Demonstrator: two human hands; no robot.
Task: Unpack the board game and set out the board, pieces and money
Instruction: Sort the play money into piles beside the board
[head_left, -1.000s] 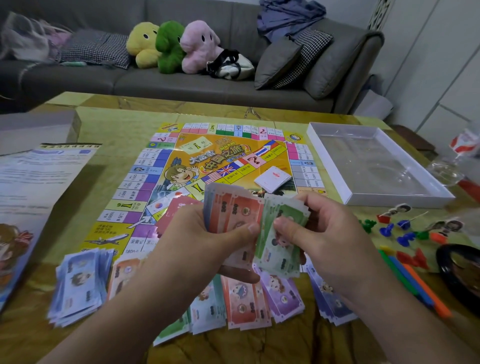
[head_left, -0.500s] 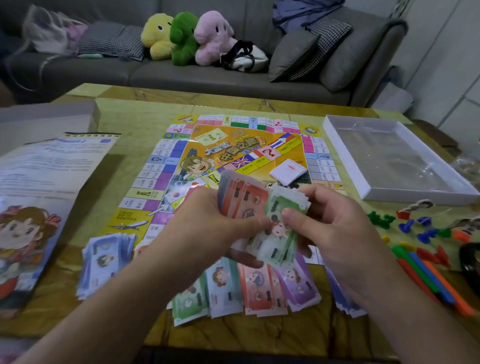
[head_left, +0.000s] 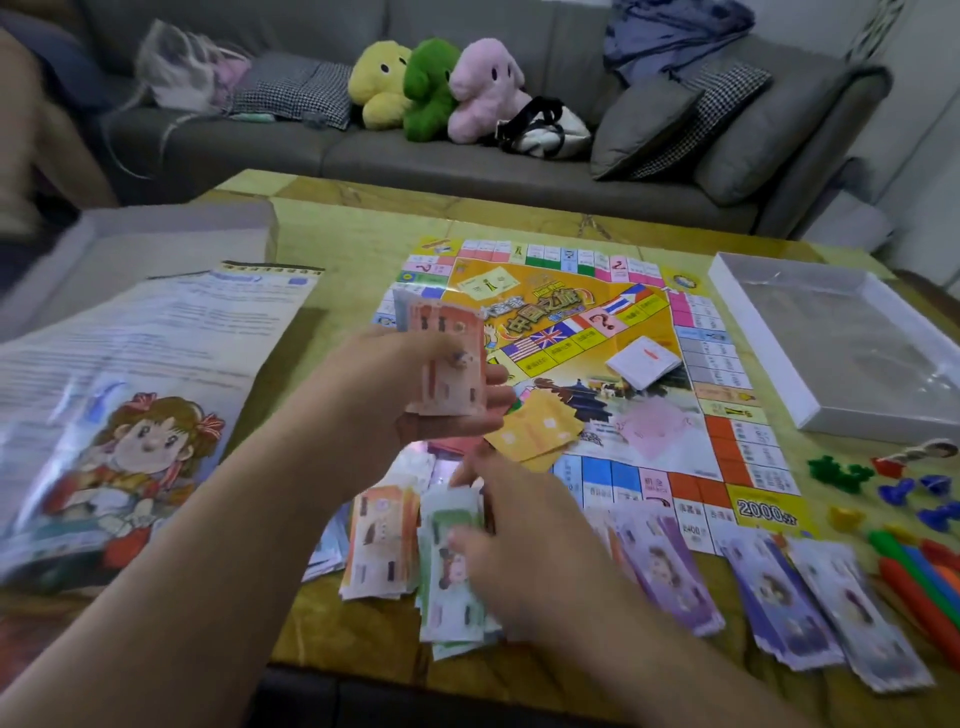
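1. Left hand (head_left: 415, 395) grip is clamped on a wad of red notes (head_left: 449, 364), raised at the board's (head_left: 597, 364) 9 o'clock edge.
2. Right hand (head_left: 524, 551) pinches green notes (head_left: 449, 577) on the tabletop (head_left: 343, 244) at 6 o'clock.
3. Paper money looks light, floppy and slippery: pinch stacks mid-length.

1. Printed in white on the yellow corner square of the colourful paper game board (head_left: 561, 332): "2000", followed by one small character too blurred to read.
2. On a white square along the near edge of the same board: "400", faint, preceded by an unclear mark.
3. On pink squares of the board's far edge and in its centre: red question marks.
4. Across the board's orange centre: large Chinese title characters, too blurred to read surely.
5. On the long white instruction sheet (head_left: 156, 332): dense print, illegible.
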